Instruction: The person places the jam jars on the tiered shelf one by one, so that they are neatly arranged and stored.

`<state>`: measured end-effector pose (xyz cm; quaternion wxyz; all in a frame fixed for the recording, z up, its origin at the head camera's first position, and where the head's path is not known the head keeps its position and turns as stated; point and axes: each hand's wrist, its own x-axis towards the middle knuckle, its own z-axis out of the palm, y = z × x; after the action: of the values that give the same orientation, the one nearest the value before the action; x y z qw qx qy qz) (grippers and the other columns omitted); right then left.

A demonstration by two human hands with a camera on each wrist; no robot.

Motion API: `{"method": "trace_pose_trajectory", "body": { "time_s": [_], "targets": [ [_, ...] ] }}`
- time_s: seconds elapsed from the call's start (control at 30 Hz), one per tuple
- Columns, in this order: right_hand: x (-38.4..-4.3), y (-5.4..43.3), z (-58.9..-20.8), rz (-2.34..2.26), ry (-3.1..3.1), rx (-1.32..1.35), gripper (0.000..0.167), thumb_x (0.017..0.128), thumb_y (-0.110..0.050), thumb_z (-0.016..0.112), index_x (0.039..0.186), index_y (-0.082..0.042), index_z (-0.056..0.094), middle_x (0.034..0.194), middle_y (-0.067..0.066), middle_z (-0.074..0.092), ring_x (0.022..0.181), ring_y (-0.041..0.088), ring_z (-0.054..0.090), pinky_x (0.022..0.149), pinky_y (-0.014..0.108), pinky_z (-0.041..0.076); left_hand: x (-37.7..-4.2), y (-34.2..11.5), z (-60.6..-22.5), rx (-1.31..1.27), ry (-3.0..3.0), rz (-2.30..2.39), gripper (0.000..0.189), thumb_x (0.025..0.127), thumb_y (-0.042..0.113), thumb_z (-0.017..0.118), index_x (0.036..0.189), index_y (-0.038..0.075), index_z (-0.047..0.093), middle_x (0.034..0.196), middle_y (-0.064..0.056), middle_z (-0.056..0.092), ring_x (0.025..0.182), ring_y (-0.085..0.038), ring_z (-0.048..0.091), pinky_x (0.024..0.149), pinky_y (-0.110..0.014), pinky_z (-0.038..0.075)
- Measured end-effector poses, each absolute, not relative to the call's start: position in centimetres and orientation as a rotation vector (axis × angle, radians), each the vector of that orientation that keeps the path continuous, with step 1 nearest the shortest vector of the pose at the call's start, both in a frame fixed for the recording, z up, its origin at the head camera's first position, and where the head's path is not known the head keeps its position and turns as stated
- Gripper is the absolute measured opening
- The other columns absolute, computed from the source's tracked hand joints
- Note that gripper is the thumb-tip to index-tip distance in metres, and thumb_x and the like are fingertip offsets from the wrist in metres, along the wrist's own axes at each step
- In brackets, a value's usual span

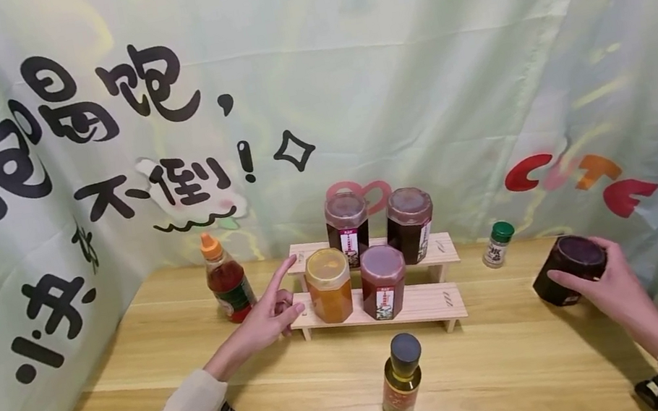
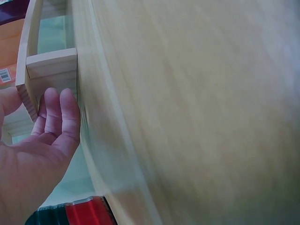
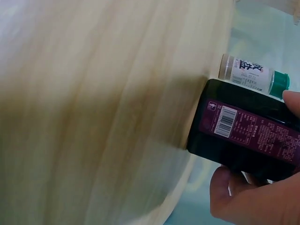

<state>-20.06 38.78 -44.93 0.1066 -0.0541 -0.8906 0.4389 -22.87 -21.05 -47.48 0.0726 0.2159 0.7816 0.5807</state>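
My left hand [image 1: 266,318] is at the left end of a two-step wooden rack [image 1: 425,302], its index finger stretched toward the upper step and its thumb at the lower one. In the left wrist view, the fingers [image 2: 62,112] stand right by the rack's end leg. At the table's right side my right hand [image 1: 617,283] grips a dark jar [image 1: 568,270], tilted, thumb on one side and fingers on the other. The right wrist view shows the jar's purple label [image 3: 251,131] with a barcode. Its contents look nearly black.
An amber jar [image 1: 331,290] and a reddish jar [image 1: 385,284] stand on the lower step; two dark jars [image 1: 410,228] stand above. Around the rack are a red sauce bottle [image 1: 229,285], a green-capped shaker [image 1: 498,245] and a black-capped oil bottle [image 1: 402,380]. A printed curtain [image 1: 415,95] hangs behind.
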Motion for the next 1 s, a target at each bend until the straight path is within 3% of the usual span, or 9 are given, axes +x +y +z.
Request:
{"method": "trace_pose_trajectory", "body": {
  "time_s": [0.17,0.27,0.4,0.47,0.57,0.7,0.8,0.9,1.0],
  "targets": [
    [-20.2,38.7,-44.9,1.291,-2.63,-0.172,0.1,0.103,-0.03,0.079,0.163,0.006,0.008,0.155,0.042,0.029,0.13,0.05,0.041,0.08,0.01,0.033,-23.0,-21.3,-47.5,0.649,2.361,1.747,0.092,0.11,0.001,0.064,0.176,0.039,0.013,0.085,-0.012,0.054,0.068,-0.024,0.053,0.057,-0.037,0.06],
    [-20.0,38.6,-44.9,1.273,-2.618,-0.155,0.098,0.102,-0.024,0.079,0.162,0.007,0.008,0.153,0.042,0.03,0.126,0.048,0.042,0.077,0.006,0.032,-23.1,-21.3,-47.4,0.657,2.351,1.752,0.092,0.11,0.001,0.064,0.176,0.04,0.013,0.085,-0.012,0.054,0.068,-0.025,0.053,0.058,-0.037,0.06],
    [-19.8,38.5,-45.2,1.25,-2.595,-0.162,0.097,0.101,-0.021,0.081,0.161,0.005,0.01,0.15,0.041,0.034,0.116,0.033,0.047,0.075,0.004,0.034,-23.0,-21.2,-47.3,0.665,2.347,1.749,0.091,0.11,0.001,0.064,0.176,0.038,0.012,0.086,-0.012,0.054,0.069,-0.025,0.054,0.057,-0.036,0.06],
    [-19.7,38.5,-45.3,1.231,-2.589,-0.164,0.097,0.1,-0.022,0.082,0.161,0.004,0.01,0.148,0.042,0.036,0.116,0.033,0.048,0.074,0.003,0.036,-23.1,-21.2,-47.4,0.677,2.35,1.745,0.091,0.11,0.001,0.063,0.177,0.036,0.011,0.086,-0.013,0.055,0.069,-0.026,0.054,0.057,-0.036,0.06],
    [-19.5,38.4,-45.4,1.183,-2.595,-0.145,0.098,0.099,-0.025,0.083,0.16,0.006,0.012,0.144,0.042,0.039,0.107,0.021,0.055,0.071,0.003,0.039,-23.1,-21.1,-47.4,0.676,2.354,1.741,0.091,0.111,0.002,0.063,0.177,0.037,0.012,0.086,-0.013,0.055,0.069,-0.026,0.054,0.057,-0.037,0.06],
    [-18.9,37.8,-45.2,1.086,-2.61,-0.135,0.101,0.097,-0.031,0.087,0.16,0.006,0.016,0.138,0.042,0.046,0.103,0.028,0.063,0.065,0.007,0.039,-23.2,-21.3,-47.5,0.664,2.353,1.741,0.09,0.111,0.003,0.063,0.176,0.039,0.013,0.087,-0.013,0.055,0.069,-0.028,0.055,0.058,-0.038,0.061],
    [-18.3,37.0,-45.0,1.027,-2.623,-0.149,0.104,0.094,-0.035,0.089,0.161,0.003,0.019,0.133,0.042,0.051,0.111,0.053,0.061,0.066,0.017,0.04,-23.2,-21.2,-47.6,0.67,2.353,1.743,0.091,0.11,0.002,0.064,0.176,0.038,0.013,0.086,-0.013,0.055,0.068,-0.03,0.055,0.057,-0.039,0.061],
    [-17.6,36.2,-44.8,0.991,-2.623,-0.155,0.105,0.092,-0.036,0.091,0.161,0.0,0.022,0.129,0.042,0.056,0.109,0.055,0.062,0.069,0.028,0.042,-23.3,-21.2,-47.7,0.691,2.36,1.739,0.091,0.11,0.0,0.064,0.177,0.034,0.012,0.085,-0.013,0.054,0.066,-0.03,0.054,0.056,-0.038,0.06],
    [-17.0,35.3,-44.5,0.97,-2.595,-0.147,0.104,0.088,-0.034,0.094,0.159,-0.001,0.026,0.125,0.041,0.06,0.103,0.047,0.064,0.069,0.027,0.042,-23.2,-21.1,-47.8,0.714,2.356,1.741,0.092,0.109,-0.001,0.064,0.177,0.031,0.011,0.085,-0.014,0.054,0.065,-0.028,0.054,0.055,-0.038,0.06]
  ]
}}
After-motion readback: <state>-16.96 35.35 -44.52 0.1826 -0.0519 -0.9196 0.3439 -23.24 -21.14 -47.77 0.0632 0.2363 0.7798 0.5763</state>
